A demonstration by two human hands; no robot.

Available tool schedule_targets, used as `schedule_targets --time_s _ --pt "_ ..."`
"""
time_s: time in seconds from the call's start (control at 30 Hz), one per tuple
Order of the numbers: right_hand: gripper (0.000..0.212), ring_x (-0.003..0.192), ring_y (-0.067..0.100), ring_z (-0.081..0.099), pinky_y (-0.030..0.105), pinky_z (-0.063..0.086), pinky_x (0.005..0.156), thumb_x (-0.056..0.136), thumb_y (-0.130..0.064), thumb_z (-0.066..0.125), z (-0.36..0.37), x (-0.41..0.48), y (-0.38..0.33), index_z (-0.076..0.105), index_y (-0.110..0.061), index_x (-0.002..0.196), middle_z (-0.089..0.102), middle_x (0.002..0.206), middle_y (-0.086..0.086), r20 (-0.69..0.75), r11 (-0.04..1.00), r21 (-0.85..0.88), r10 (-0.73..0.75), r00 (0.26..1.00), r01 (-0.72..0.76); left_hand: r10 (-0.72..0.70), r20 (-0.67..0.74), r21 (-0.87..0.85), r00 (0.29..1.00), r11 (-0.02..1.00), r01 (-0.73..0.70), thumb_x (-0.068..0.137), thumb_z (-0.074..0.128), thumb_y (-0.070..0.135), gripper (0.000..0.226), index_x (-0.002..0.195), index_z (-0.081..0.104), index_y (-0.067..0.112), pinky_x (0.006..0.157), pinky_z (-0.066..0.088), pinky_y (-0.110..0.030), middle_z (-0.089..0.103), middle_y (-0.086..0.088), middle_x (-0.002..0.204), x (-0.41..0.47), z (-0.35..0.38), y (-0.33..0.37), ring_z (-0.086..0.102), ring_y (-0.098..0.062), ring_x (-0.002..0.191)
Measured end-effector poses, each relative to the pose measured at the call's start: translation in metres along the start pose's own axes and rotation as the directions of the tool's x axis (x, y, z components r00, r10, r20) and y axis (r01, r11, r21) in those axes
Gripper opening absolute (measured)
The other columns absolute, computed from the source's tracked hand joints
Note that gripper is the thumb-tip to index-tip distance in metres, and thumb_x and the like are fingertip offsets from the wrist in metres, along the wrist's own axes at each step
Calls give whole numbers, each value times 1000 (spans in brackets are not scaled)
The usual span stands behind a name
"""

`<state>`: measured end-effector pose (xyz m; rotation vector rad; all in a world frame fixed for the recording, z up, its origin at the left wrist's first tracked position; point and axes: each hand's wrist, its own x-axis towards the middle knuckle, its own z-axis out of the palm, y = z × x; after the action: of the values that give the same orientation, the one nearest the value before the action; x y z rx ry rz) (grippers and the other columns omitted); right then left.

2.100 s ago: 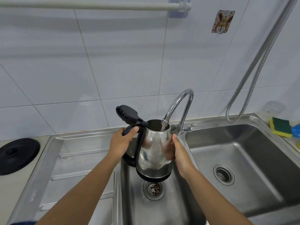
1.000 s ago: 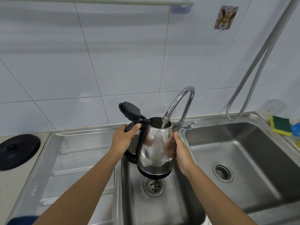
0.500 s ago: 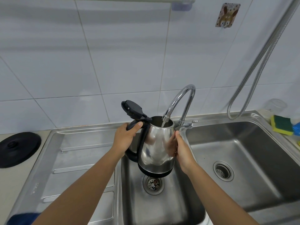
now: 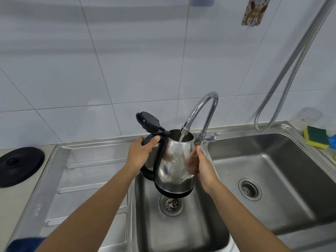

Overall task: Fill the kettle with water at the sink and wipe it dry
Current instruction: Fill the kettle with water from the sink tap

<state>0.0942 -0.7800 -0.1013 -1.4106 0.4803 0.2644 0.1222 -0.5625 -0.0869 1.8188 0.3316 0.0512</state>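
**Kettle under the running tap**

A shiny steel kettle (image 4: pixel 174 160) with a black base and its black lid (image 4: pixel 148 122) flipped up hangs at frame centre over the left sink basin (image 4: pixel 181 233). The left hand (image 4: pixel 141 151) has its grip curled round the black handle (image 4: pixel 148 175). The right hand (image 4: pixel 203 166) lies spread flat against the kettle's side. Water (image 4: pixel 181 138) runs from the curved tap (image 4: pixel 201 106) into the open top.

On the counter at left sits a round black base (image 4: pixel 20 166). A sponge (image 4: pixel 316 136) lies at far right, and a metal hose (image 4: pixel 291 66) hangs on the white tiled wall (image 4: pixel 127 60).

Compared with half a second ago, both holds and the kettle's place are unchanged.
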Motion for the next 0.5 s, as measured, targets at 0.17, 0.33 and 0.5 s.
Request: schedule_targets --time_s 0.17,0.33,0.5 --pt "50 124 10 46 32 31 110 96 -58 42 2 -3 0 53 -28 134 51 129 -7 2 999 -37 -17 1000 17 5 -12 -6 1000 1000 -5 78 66 64 52 86 64 13 62 41 -23 65 3 71 -2 -2 -5 64 -14 73" --pt "31 107 4 55 33 34 110 94 -62 42 1 -3 10 64 -40 90 61 108 -16 2 996 -75 -53 999 53 34 -45 15 998 999 -33 79 66 61 44 79 63 18 60 39 -21 62 6 63 -4 -6 -7 61 -9 64" --pt "31 112 5 56 36 34 113 94 -61 42 0 -6 13 67 -42 95 64 113 -15 7 997 -52 -59 998 60 51 -55 17 997 999 -50 79 67 59 45 78 64 14 60 40 -23 60 6 60 -7 -10 -9 58 -7 59"
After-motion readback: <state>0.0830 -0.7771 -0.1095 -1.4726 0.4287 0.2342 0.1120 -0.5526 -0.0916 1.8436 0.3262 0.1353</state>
